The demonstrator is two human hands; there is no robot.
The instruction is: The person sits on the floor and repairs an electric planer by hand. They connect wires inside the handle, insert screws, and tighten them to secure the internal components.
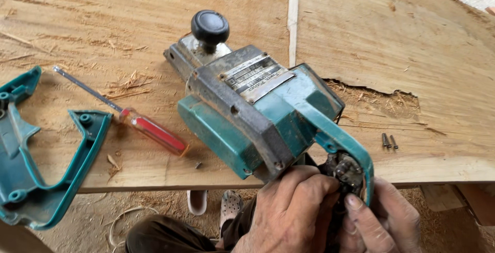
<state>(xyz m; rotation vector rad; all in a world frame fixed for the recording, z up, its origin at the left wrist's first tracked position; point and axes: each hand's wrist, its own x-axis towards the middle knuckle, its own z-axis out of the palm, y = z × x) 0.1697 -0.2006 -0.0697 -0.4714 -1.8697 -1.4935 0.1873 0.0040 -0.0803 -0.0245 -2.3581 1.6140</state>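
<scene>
The green planer (258,114) lies on the wooden board (402,57), with its handle end hanging over the edge. The left hand (291,212) grips it there, and the right hand (384,217) pinches the dark switch part (346,169) inside. One handle cover (36,155) is off, beside the red screwdriver (149,129), and two screws (389,141) are out; the cover is not back on.

Plywood bench (412,52): teal planer (247,108); screwdriver (149,129); housing half (31,175); screws (389,140)

Worn teal plastic and dull grey metal planer (258,114) on rough plywood (392,52).
</scene>
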